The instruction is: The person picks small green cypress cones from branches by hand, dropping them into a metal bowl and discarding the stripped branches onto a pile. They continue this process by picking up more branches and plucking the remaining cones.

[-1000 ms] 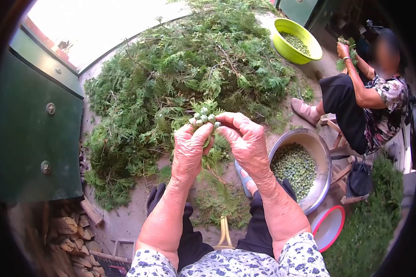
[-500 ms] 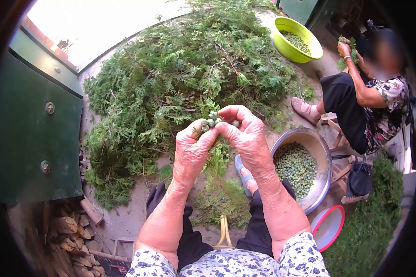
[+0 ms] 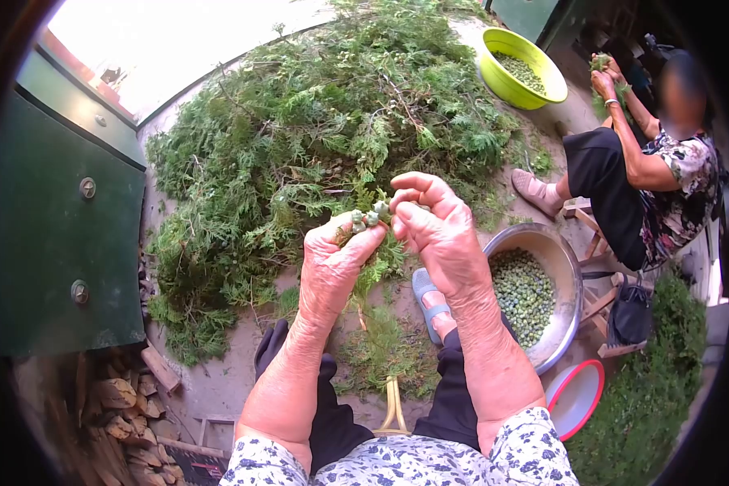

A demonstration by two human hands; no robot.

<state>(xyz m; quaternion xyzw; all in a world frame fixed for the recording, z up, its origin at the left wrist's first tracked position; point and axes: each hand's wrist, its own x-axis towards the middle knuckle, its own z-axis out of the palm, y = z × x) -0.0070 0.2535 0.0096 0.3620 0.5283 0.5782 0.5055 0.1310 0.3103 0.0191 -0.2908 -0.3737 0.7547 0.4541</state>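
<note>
Between the thumb and fingers of my left hand [image 3: 334,257] is a green sprig with several pale green cones [image 3: 370,217] at its tip. The sprig's leafy part [image 3: 386,257] hangs below the cones. My right hand [image 3: 437,227] is just right of the cones, its fingers curled and partly spread; whether anything small is inside them is hidden. To the lower right stands a metal basin [image 3: 573,300] holding many green cones [image 3: 522,296].
A large heap of green branches [image 3: 300,138] lies ahead. A yellow-green basin [image 3: 500,81] stands beyond, near a seated person [image 3: 672,170] holding a sprig. A red-rimmed white basin [image 3: 575,401], a black bag [image 3: 630,314] and split firewood [image 3: 117,394] are nearer.
My right hand has drawn slightly right, away from the cones, and its fingers have loosened. My left hand still holds the sprig. The seated person's hands have come up.
</note>
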